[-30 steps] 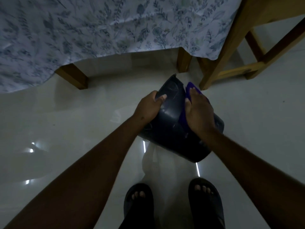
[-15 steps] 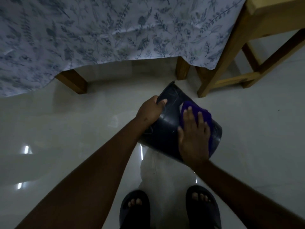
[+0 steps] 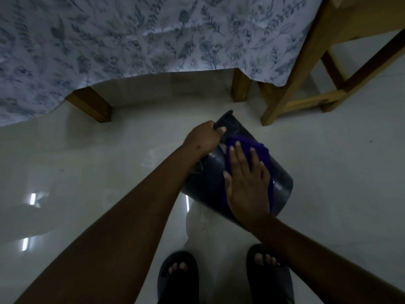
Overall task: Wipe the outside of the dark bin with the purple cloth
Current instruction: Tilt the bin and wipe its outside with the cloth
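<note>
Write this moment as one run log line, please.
step: wiping outside | left hand: grips rim of dark plastic bin, tilted | right hand: flat, presses purple cloth on bin wall

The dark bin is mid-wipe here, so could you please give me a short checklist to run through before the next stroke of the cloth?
1. Bin held steady: ok. The left hand grips the rim end of the dark bin, which is tipped on its side.
2. Cloth in contact: ok. The purple cloth lies flat on the bin's outer wall.
3. Pressure on cloth: ok. The right hand is spread open on top of it.
4. Cloth covers the next patch: not ok. The shiny wall toward the base is bare.
5. Underside wiped: cannot tell; it is hidden.
6. Room to move: ok. The wooden leg stands apart from the bin.
</note>
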The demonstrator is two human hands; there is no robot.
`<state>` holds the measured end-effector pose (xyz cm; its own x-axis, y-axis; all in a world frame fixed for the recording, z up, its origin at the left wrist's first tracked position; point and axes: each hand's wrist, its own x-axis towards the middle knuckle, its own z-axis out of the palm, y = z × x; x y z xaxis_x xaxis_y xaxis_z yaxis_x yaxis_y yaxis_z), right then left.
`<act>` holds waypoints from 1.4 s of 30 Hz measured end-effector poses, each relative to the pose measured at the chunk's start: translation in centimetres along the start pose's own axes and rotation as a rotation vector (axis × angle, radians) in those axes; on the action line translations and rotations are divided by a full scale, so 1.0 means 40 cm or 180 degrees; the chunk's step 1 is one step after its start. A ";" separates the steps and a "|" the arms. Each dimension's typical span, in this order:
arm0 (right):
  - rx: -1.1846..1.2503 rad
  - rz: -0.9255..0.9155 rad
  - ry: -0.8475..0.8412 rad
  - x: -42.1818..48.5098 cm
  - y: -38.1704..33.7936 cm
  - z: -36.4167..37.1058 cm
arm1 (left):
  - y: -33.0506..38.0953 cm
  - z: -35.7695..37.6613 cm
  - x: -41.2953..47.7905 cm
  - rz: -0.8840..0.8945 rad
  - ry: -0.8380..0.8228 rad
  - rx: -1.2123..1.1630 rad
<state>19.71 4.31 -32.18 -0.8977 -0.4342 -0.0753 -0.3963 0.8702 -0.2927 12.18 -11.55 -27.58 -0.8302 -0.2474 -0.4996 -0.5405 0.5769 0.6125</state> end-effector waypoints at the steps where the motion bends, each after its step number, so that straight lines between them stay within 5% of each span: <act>1: 0.0018 -0.0006 0.0036 0.037 0.005 -0.002 | 0.011 0.000 0.005 -0.0041 0.0040 0.0051; 8: 0.0924 0.0506 -0.0063 0.195 0.088 -0.041 | -0.078 -0.010 -0.092 0.0302 0.0179 -0.0252; 15: 0.0071 0.0104 -0.0067 -0.030 -0.010 0.015 | -0.080 0.016 -0.059 0.0376 0.0540 0.0191; 21: 0.1230 0.1076 -0.0429 0.205 0.086 -0.069 | -0.081 0.012 -0.056 0.0394 0.0513 0.0146; 28: 0.0309 0.0123 0.0030 0.013 0.000 0.004 | -0.084 0.014 -0.033 0.0447 0.0470 0.0234; 34: 0.1240 0.0924 -0.0317 0.162 0.086 -0.042 | -0.105 0.015 -0.065 0.0438 0.0582 0.0190; 38: 0.0270 0.0174 -0.0106 -0.030 0.012 0.003 | -0.112 0.018 -0.052 0.0382 0.0624 0.0217; 42: 0.0177 -0.0148 -0.0006 0.021 0.003 0.009 | -0.114 0.023 -0.061 0.0540 0.0756 0.0130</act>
<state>18.98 3.99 -32.61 -0.8782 -0.4742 -0.0623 -0.4261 0.8349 -0.3483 16.78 -12.85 -29.71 -0.9196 -0.3172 -0.2318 -0.3892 0.6553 0.6474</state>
